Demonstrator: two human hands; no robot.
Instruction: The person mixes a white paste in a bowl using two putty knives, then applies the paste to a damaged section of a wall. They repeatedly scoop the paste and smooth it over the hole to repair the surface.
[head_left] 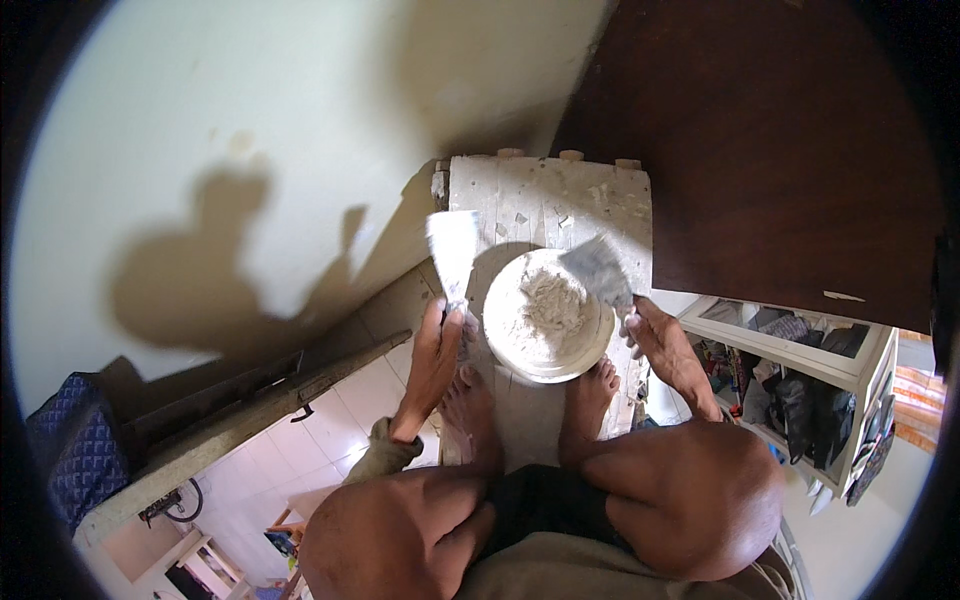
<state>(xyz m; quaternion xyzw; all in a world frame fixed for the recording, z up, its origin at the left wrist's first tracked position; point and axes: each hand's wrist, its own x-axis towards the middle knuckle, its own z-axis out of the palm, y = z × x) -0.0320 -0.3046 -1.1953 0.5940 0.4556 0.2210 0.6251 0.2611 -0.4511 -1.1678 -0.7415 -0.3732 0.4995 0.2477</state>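
Note:
My left hand [436, 355] grips the handle of an upright putty knife with a white-coated blade [453, 250], left of a white bucket [505, 355] of pale, lumpy paste [555, 310]. My right hand [650, 335] holds a wider, greyish scraper [595, 270], its blade tilted over the bucket's upper right rim. The bucket stands between my bare feet [585, 400] on a worn, white-smeared wooden platform [500, 190], where I am squatting.
A pale wall [180, 120] with shadows rises at left, a dark brown panel [760, 150] at upper right. A white cabinet holding clothes [830, 420] stands at right. Far below lie tiled floor [320, 420], a long ledge [180, 460] and blue patterned fabric [75, 440].

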